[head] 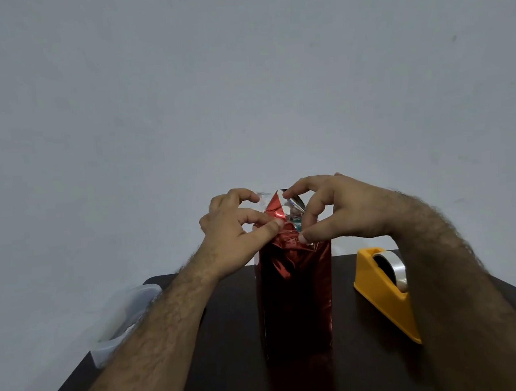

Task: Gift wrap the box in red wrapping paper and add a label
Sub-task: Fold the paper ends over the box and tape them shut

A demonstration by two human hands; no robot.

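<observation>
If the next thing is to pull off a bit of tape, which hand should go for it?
Probably the right hand: the yellow tape dispenser stands on that side of the red-wrapped box, while the left hand can keep pinching the fold.

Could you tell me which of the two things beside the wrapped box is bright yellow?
The yellow plastic tape dispenser, right of the red foil-wrapped box; the clear plastic container on the left is colourless.

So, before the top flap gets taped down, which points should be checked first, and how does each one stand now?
1. Tall box in shiny red wrapping paper stands upright on the dark table: ok.
2. Left hand pinches the top fold: ok.
3. Right hand pinches the fold: ok.
4. Top flap flat: not ok, it stands up.
5. Yellow tape dispenser close by: ok.
6. Label present: cannot tell.
</observation>
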